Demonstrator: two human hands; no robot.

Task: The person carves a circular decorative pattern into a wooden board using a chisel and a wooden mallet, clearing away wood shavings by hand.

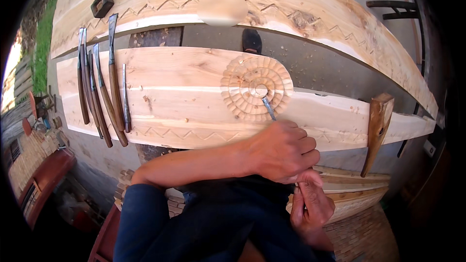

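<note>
A steel gouge [268,108] meets the carved wood near the centre of a round rosette [238,80] of concentric scalloped rings. The rosette is cut into a long pale plank [189,73] lying in front of me. My left hand [286,150] is closed round the gouge just behind its blade, forearm coming across from the left. Lower down, my right hand [312,204] is closed at the back end of the gouge, close against the left hand. Most of the handle is hidden by my fingers.
Several wooden-handled chisels [99,92] lie across the plank's left part. A wooden mallet [378,126] rests over its right part. Beyond are another zigzag-carved plank [145,12], a dark hollow block [102,4] and a dark shoe [252,40]. Wood chips are scattered about.
</note>
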